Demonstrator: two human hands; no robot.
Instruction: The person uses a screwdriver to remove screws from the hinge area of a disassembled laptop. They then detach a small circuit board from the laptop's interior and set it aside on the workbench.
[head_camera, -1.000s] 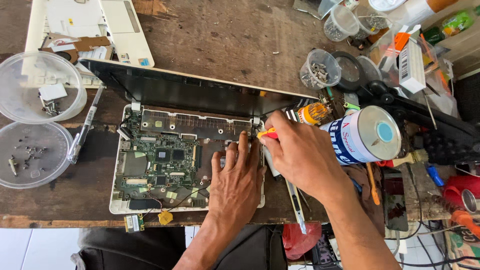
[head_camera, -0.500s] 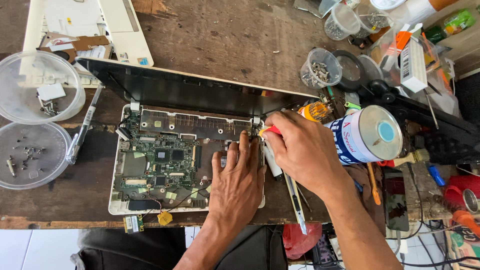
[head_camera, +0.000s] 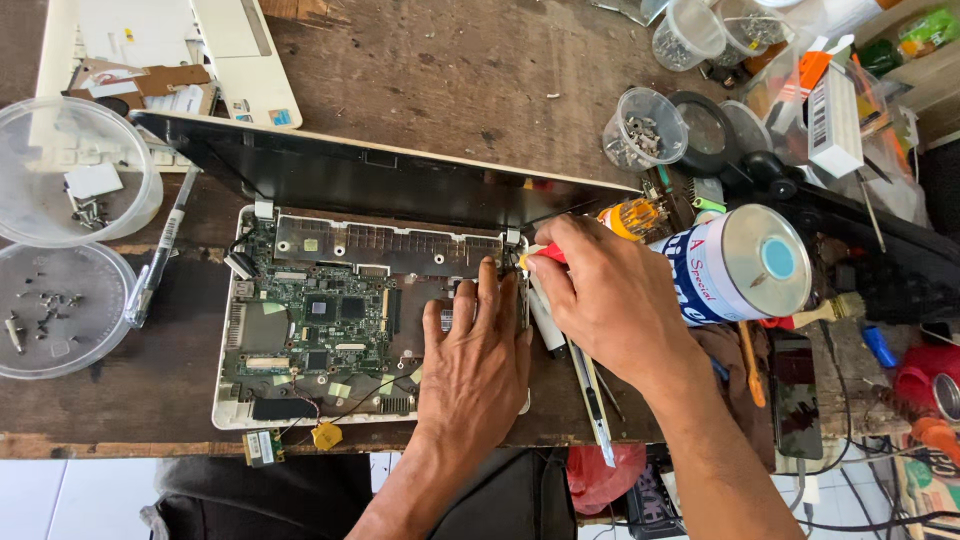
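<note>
Left hand pressed flat, fingers spread, on opened laptop base on wooden table, right hand clenched around red-handled screwdriver at hinge corner, metal tin just beside

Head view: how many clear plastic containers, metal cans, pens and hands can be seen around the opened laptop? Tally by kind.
Clear plastic containers: 5 (large tub, flat lid, screw cup, two cups at the top edge)
Metal can: 1
Pen: 1
Hands: 2 (left hand, right hand)
Total: 9
</note>
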